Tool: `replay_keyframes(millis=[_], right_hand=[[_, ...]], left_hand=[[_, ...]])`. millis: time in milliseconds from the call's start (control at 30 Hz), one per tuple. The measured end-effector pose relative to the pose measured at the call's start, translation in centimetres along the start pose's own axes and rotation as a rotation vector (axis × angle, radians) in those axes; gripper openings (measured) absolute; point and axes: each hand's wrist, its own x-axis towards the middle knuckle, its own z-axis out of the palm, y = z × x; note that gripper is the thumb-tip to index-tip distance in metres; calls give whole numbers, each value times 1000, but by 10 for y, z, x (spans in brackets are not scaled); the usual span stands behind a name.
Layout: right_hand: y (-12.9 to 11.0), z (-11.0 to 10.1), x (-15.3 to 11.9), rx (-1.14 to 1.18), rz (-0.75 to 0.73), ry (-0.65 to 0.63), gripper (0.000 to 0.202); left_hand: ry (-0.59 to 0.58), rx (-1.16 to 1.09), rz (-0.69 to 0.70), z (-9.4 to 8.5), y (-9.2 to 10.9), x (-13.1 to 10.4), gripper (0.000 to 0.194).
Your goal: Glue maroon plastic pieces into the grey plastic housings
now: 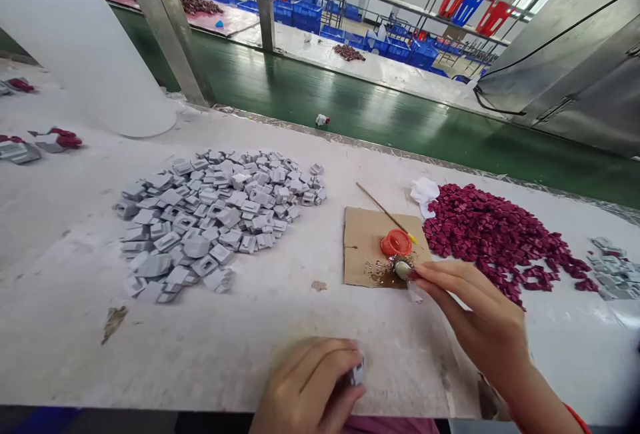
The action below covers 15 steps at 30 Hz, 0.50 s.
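Observation:
My left hand (pixel 313 384) is closed round a small grey part (pixel 358 372) near the front edge of the table. My right hand (pixel 473 314) pinches a small dark red piece (pixel 414 275) between thumb and fingers, beside a round, pale-topped object (pixel 403 269) on a piece of cardboard (pixel 360 237). An open red cup (pixel 396 243) sits just behind that object, and dark wet spots mark the cardboard. A thin stick (pixel 383 207) with a yellow end lies across the cardboard's back edge.
A large pile of grey parts (pixel 215 211) lies at left centre. Dark red pieces (pixel 495 231) are heaped at the right, beside a crumpled white tissue (pixel 425 194). Beyond the table runs a green conveyor belt (pixel 295 91). A white cylindrical object (pixel 95 54) stands at upper left.

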Motion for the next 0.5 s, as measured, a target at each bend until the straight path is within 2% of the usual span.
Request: replay_keyframes(millis=[67, 133, 233, 367, 500], right_hand=[[-20, 0, -10, 142, 126, 32, 22], [-40, 5, -21, 311, 204, -2, 20], [-60, 19, -33, 468, 185, -51, 20], [-67, 31, -38, 511, 181, -25, 22], [-65, 32, -41, 511, 175, -56, 23]], left_hand=[[16, -32, -24, -1, 2, 1, 26], [19, -52, -63, -1, 3, 2, 28], [11, -85, -131, -2, 5, 2, 31], [10, -114, -155, -2, 7, 1, 32], [9, -113, -152, -1, 7, 0, 29]])
